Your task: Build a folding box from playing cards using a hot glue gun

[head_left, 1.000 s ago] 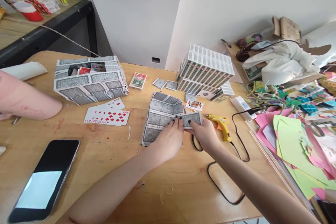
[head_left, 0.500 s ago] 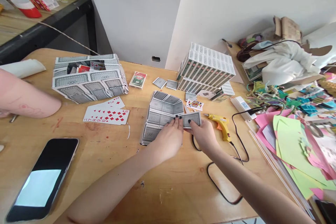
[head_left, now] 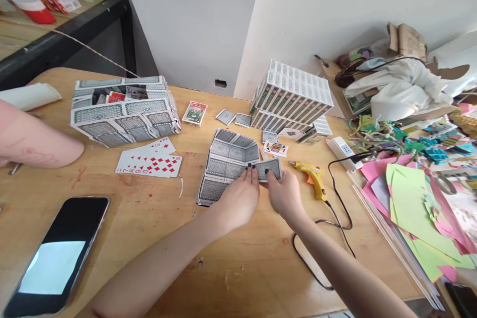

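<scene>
A folded structure of joined playing cards [head_left: 219, 166], grey patterned backs showing, stands before me on the wooden table. My left hand [head_left: 240, 196] is at its right side, fingers together over the edge where a playing card [head_left: 270, 166] meets it; the thumb is hidden. That card, back side up, is pinched by my right hand [head_left: 285, 191], the thumb lying on its face. Just right of this hand lies a yellow glue gun [head_left: 315, 178] with a black cord. Face-up cards, including a jack or similar picture card [head_left: 276, 148], lie behind the card.
A card-covered box [head_left: 122, 117] with cards inside stands at the left, near another person's arm [head_left: 40, 139]. Stacked card packs [head_left: 294, 92] are at the back. A phone [head_left: 55, 258], fanned cards [head_left: 151, 161], a power strip [head_left: 343, 153] and coloured paper [head_left: 413, 208] surround the work area.
My right hand has shifted slightly left and tilted, keeping its hold on the card. My left hand stays pressed at the structure's edge. The view has moved slightly.
</scene>
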Tool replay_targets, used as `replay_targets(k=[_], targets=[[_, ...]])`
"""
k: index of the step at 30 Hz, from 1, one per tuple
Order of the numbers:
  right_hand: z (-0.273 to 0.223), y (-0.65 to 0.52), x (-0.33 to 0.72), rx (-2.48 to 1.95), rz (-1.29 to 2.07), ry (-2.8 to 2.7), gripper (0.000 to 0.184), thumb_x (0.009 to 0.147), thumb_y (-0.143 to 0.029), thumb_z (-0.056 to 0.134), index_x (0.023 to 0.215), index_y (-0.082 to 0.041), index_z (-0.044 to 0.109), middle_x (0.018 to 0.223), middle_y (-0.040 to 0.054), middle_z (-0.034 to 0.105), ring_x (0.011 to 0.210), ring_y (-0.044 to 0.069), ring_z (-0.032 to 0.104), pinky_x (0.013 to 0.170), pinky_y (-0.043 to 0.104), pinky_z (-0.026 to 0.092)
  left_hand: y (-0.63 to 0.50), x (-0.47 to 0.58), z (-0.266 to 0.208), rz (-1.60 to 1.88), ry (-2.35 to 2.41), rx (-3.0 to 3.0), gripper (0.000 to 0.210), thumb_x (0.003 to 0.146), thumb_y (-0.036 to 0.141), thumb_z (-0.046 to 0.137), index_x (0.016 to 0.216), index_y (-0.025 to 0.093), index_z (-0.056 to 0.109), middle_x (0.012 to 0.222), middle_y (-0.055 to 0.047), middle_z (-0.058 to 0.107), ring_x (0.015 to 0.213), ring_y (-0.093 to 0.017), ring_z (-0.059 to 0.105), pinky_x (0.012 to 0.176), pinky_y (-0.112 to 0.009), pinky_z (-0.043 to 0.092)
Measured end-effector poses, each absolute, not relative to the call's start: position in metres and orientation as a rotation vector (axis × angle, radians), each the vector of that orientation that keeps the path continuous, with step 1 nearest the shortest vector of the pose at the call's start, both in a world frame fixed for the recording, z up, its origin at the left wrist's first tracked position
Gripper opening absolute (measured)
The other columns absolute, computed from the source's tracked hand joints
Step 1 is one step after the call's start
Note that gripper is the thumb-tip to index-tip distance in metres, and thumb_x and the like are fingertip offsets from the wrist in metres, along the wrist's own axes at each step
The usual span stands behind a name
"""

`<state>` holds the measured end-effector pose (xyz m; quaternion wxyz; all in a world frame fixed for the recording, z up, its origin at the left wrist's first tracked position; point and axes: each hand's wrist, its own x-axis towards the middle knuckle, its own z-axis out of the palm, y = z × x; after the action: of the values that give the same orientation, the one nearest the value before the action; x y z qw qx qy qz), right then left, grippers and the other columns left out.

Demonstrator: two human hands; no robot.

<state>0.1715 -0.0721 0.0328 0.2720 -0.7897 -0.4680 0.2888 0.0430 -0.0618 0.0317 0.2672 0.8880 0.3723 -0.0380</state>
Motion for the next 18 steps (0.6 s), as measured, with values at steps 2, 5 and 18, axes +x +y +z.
replay_targets(k=[2,5,18], targets=[[0.037,-0.073,0.167,-2.149,0.710,-1.315,0.025,0.078,-0.029,0.042,0.055,-0.021,0.045,0.052,0.0030,0.059,0.051,0.017,0.052,0.048,0.026,0.036,-0.063,0.043,0.030,-0.088,0.999,2.402,0.063,0.079,-0.002,0.036,0.140,-0.010,0.023,0.148,-0.033,0.020,0.141,-0.032,0.020,0.112,-0.044,0.030],[0.040,-0.076,0.160,-2.144,0.686,-1.313,0.024,0.081,-0.028,0.039,0.060,-0.021,0.047,0.061,0.0048,0.064,0.057,0.018,0.055,0.054,0.026,0.038,-0.063,0.043,0.031,-0.114,1.000,2.393,0.063,0.079,-0.004,0.033,0.141,-0.009,0.021,0.149,-0.031,0.020,0.141,-0.031,0.019,0.112,-0.041,0.030],[0.044,-0.079,0.149,-2.202,0.630,-1.288,0.027,0.085,-0.026,0.035,0.066,-0.020,0.054,0.069,0.0101,0.068,0.069,0.022,0.063,0.062,0.027,0.041,-0.059,0.039,0.022,-0.024,0.999,2.196,0.069,0.079,0.000,0.033,0.145,-0.004,0.012,0.150,-0.031,0.018,0.142,-0.030,0.016,0.111,-0.045,0.031]])
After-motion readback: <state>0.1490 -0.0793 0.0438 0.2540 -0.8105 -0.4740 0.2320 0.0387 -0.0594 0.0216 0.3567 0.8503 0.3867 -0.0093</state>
